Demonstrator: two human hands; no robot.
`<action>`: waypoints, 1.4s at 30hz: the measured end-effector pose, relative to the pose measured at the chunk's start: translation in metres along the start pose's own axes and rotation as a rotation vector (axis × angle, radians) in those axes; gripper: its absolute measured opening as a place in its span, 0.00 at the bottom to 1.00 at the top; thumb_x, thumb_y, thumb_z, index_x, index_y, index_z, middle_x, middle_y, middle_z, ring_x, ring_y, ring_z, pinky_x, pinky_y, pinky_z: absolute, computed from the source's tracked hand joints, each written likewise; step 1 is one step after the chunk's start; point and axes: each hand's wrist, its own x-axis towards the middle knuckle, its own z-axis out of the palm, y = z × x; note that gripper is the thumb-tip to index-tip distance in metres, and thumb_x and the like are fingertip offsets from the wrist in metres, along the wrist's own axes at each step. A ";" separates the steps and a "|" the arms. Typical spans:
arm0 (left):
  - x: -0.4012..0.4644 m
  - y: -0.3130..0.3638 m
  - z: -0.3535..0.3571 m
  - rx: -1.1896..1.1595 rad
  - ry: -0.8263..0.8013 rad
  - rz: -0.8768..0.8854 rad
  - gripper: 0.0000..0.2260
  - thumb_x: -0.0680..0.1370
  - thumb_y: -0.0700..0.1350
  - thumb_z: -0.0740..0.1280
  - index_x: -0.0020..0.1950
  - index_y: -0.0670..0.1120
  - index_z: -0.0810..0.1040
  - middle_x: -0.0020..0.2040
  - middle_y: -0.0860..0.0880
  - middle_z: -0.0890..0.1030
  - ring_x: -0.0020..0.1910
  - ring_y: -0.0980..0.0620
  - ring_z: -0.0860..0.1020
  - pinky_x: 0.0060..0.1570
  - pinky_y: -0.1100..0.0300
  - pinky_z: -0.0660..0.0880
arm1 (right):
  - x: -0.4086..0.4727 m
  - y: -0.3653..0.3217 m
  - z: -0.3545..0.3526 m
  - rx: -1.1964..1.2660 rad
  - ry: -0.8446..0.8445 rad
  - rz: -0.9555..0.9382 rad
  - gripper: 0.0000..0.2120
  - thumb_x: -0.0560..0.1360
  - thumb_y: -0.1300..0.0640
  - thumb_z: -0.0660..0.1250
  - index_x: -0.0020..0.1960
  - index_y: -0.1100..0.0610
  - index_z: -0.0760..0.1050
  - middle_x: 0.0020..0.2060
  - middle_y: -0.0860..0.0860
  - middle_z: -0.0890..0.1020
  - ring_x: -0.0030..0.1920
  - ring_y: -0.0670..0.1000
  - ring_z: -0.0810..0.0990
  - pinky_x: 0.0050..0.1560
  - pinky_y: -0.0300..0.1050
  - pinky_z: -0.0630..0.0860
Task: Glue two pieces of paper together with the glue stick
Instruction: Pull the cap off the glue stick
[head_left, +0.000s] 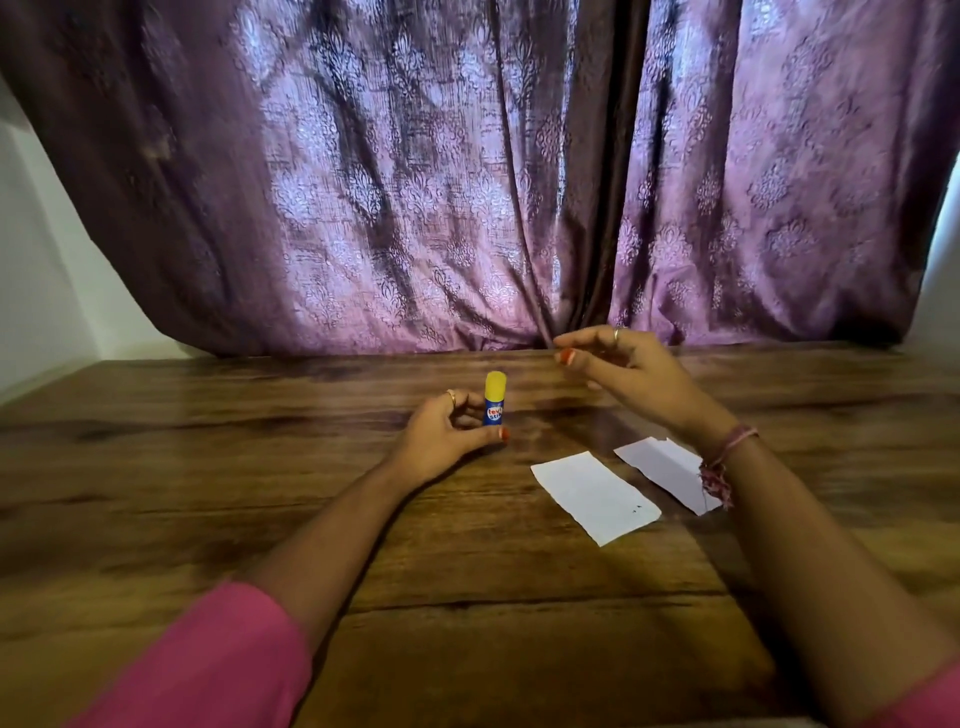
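A glue stick (494, 399) with a blue body and a yellow cap stands upright near the middle of the wooden table (467, 597). My left hand (448, 434) grips its lower body, thumb in front. My right hand (631, 371) hovers to the right of the stick and apart from it, fingers spread, holding nothing. Two white pieces of paper lie flat on the table: the nearer piece (595, 496) sits between my forearms. The second piece (667, 470) lies just right of it, partly hidden under my right wrist.
A purple patterned curtain (467, 182) hangs right behind the table's far edge. White wall (36, 270) shows at the far left. A thread bracelet is tied on my right wrist.
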 end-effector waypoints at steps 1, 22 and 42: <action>-0.001 0.003 0.002 0.000 0.017 0.031 0.13 0.68 0.37 0.76 0.47 0.49 0.78 0.43 0.51 0.83 0.40 0.60 0.80 0.45 0.66 0.77 | -0.001 -0.002 0.003 -0.029 -0.019 0.002 0.11 0.75 0.59 0.68 0.58 0.55 0.77 0.45 0.50 0.83 0.44 0.40 0.80 0.48 0.34 0.76; -0.006 0.023 0.012 0.109 -0.066 0.156 0.15 0.74 0.39 0.71 0.60 0.41 0.78 0.53 0.48 0.83 0.50 0.54 0.80 0.53 0.61 0.76 | 0.001 -0.007 0.024 -0.486 -0.016 -0.222 0.10 0.75 0.58 0.69 0.55 0.56 0.81 0.49 0.51 0.83 0.50 0.48 0.81 0.55 0.42 0.77; 0.005 0.004 -0.013 -0.277 0.321 -0.022 0.13 0.69 0.33 0.73 0.46 0.49 0.77 0.43 0.46 0.83 0.41 0.50 0.81 0.50 0.52 0.77 | -0.010 -0.004 0.071 -0.413 -0.259 -0.112 0.09 0.70 0.61 0.74 0.51 0.57 0.81 0.39 0.53 0.85 0.38 0.48 0.83 0.44 0.37 0.77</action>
